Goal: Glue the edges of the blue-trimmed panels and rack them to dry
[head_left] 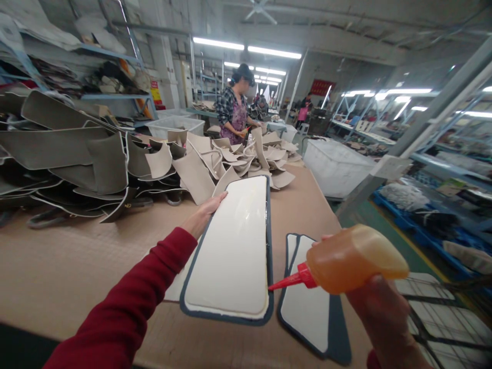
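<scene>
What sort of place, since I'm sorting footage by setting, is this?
Probably a factory workshop: many similar beige pieces lie heaped on a long worktable, loaded shelves stand at the left, and a person in an apron stands beyond the heap.

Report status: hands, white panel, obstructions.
Left hand gripping white panel by left edge. Right hand holding bottle, red nozzle at panel's right edge. Other panels alongside; nozzle unobstructed.

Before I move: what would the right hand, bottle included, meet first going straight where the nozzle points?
The held board, at its right edge: the nozzle of the bottle in the right hand seems almost against it, though depth is unclear.
</scene>
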Tool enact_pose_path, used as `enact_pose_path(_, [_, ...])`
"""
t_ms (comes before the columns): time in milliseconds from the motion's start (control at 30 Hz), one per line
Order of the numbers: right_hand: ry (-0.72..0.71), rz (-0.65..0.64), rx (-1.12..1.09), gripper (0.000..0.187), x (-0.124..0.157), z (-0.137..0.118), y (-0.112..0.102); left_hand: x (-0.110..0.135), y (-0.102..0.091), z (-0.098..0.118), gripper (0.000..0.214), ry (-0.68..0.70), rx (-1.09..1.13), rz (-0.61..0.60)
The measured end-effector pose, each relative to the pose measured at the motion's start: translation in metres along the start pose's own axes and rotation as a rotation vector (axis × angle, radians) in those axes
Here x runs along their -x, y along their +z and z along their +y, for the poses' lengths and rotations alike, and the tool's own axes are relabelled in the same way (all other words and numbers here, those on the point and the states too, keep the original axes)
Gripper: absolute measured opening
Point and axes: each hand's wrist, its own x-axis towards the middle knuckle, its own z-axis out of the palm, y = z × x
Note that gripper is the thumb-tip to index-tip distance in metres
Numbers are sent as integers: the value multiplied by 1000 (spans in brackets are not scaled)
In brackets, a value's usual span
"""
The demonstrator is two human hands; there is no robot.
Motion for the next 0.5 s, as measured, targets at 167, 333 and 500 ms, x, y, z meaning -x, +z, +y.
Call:
enact_pose_path(167, [5,36,-16,62,1,3,-4,-6,-6,0,28,-47,6,37])
enact_pose_path(333, [-28,68,23,63,2,1,-3,-13,-16,-3,31,-6,66,101])
enact_pose_path(500, [-108,140,0,62,11,11,2,-19,-24,-3,32,45,169,190])
